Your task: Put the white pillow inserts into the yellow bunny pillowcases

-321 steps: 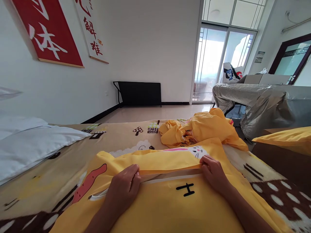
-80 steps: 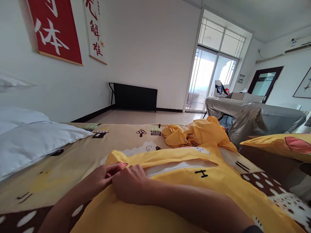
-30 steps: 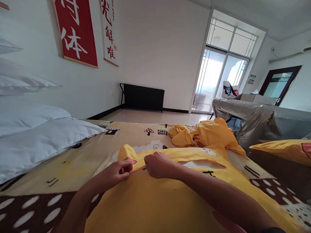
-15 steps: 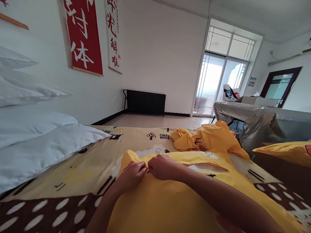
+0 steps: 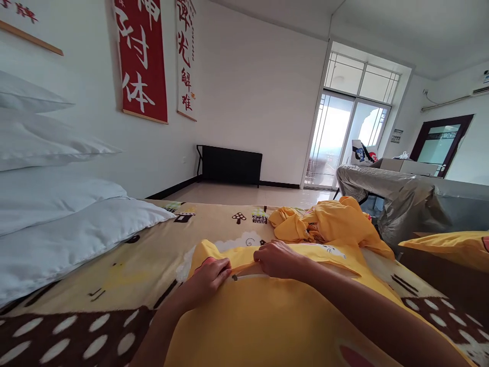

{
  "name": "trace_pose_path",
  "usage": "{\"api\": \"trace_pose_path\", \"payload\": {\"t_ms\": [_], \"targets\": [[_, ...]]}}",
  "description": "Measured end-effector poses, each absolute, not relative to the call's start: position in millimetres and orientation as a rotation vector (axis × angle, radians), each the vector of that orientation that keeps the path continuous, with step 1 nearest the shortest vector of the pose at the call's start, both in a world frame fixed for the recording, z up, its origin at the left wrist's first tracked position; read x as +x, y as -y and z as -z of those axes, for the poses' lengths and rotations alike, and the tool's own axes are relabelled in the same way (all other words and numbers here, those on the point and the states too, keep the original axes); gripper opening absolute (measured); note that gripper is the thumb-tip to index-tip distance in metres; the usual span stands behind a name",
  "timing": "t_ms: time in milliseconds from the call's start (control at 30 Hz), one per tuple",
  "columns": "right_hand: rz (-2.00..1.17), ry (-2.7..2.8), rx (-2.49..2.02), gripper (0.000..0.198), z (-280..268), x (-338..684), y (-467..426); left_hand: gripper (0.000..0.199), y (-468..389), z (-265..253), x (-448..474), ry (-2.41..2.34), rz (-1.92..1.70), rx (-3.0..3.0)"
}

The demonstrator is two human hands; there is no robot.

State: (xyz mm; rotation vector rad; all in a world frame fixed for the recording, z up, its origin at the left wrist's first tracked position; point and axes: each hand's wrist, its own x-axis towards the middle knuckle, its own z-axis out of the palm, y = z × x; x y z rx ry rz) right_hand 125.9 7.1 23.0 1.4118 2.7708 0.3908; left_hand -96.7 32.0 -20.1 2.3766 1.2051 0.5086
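Note:
In front of me lies a plump yellow pillowcase (image 5: pixel 237 321) with a printed white cat face near its far edge. Its long opening runs across the far side, with a pale strip showing between the edges. My left hand (image 5: pixel 214 278) is closed on the fabric at the left end of that opening. To its right, my right hand (image 5: pixel 278 260) pinches the opening's edge, its fingertips partly hidden. Between the two hands a small dark spot shows at the seam; I cannot tell what it is. Behind it lies a crumpled yellow cloth (image 5: pixel 332 219).
White pillows (image 5: pixel 76 239) are stacked on the left. Everything rests on a patterned blanket (image 5: pixel 141 265). A brown box (image 5: pixel 443 265) with a yellow pillowcase (image 5: pixel 451 239) on top stands at the right, before a plastic-covered table (image 5: pixel 405 188).
My right hand has moved right along the opening, away from my left hand, which stays about where it was. A gap now shows between them. The camera view has tilted slightly up.

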Motion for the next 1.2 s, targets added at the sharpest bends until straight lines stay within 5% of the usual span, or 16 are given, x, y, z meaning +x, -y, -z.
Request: {"api": "trace_pose_path", "payload": {"t_ms": [300,833,1200], "targets": [[-0.059,-2.839,1.669,0.021,-22,126,-16,0.017,-19,13,-96,-1.265,-0.494,2.356],[-0.013,-3.026,1.642,0.021,-33,114,20,0.033,-40,30,-79,-1.185,-0.815,2.235],[0.207,-2.948,1.759,0.030,34,125,24,0.029,-40,32,-77,-1.125,-0.708,2.291]]}}
